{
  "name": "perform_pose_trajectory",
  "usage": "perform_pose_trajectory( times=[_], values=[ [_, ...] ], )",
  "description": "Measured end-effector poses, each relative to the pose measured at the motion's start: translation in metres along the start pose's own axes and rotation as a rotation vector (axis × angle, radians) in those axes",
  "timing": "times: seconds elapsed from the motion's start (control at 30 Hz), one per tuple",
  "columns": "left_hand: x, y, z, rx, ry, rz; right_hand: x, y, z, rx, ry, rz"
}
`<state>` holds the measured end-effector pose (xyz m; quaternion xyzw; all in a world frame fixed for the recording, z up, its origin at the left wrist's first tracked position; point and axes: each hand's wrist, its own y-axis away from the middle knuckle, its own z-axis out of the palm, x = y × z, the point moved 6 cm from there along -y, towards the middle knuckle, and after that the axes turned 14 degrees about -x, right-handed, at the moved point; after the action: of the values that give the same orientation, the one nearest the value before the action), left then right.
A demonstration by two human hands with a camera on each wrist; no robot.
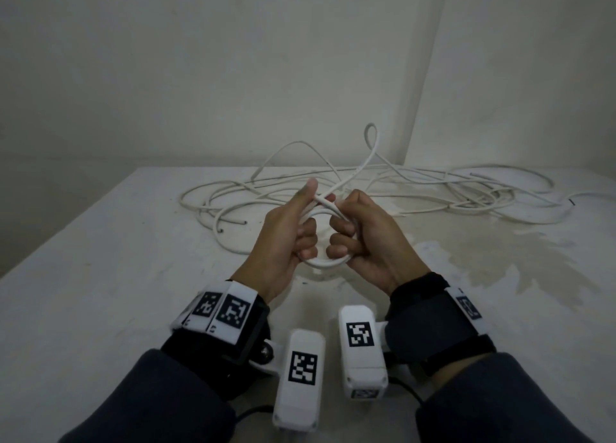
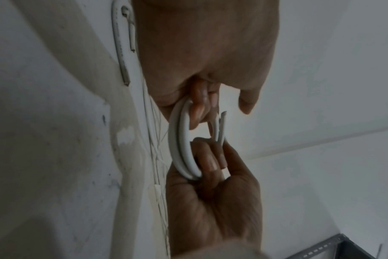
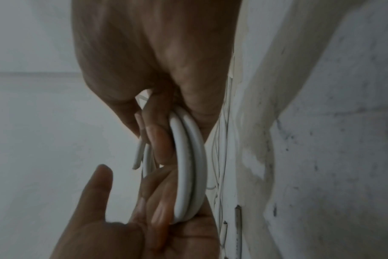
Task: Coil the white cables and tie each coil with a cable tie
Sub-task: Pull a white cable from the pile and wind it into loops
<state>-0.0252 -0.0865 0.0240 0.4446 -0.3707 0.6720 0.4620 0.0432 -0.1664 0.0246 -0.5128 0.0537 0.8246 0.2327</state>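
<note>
While coiling the first cable: small coil (image 1: 328, 261) held mid-frame above counter (image 1: 100, 276).
Left hand (image 1: 286, 236) curled round coil's left side, right hand (image 1: 363, 239) gripping its right; loose cables (image 1: 416, 189) heaped behind, upper right. Next, probably: drawing in slack for another loop.

A white counter (image 1: 100, 292) fills the lower view, scuffed and smudged, with a pale stain (image 1: 520, 262) spreading over its right side. Behind it, a plain white wall (image 1: 200, 59) meets a second wall (image 1: 533, 76) at a corner. From the left wrist, a dark grey perforated metal frame (image 2: 335, 248) shows low at the right edge.
</note>
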Motion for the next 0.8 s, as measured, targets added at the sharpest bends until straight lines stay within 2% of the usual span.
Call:
perform_pose_trajectory(
  times=[0.17, 0.3, 0.5, 0.57, 0.7, 0.8],
  values=[
    [0.006, 0.002, -0.008, 0.192, -0.213, 0.086, 0.005, 0.000, 0.005, -0.033, 0.063, 0.056],
    [0.014, 0.004, -0.015, 0.317, -0.400, 0.160, -0.001, 0.002, 0.002, 0.054, 0.245, 0.033],
    [0.026, 0.007, -0.015, 0.254, -0.575, 0.189, -0.033, 0.013, -0.010, 0.291, 0.793, -0.204],
    [0.027, 0.009, -0.015, 0.226, -0.651, 0.199, -0.037, 0.015, -0.010, 0.319, 0.971, -0.203],
    [0.029, 0.010, -0.018, 0.267, -0.623, 0.212, -0.044, 0.022, -0.014, 0.518, 1.251, -0.171],
    [0.032, 0.011, -0.021, 0.341, -0.532, 0.254, -0.047, 0.018, -0.014, 0.468, 1.356, -0.216]
  ],
)
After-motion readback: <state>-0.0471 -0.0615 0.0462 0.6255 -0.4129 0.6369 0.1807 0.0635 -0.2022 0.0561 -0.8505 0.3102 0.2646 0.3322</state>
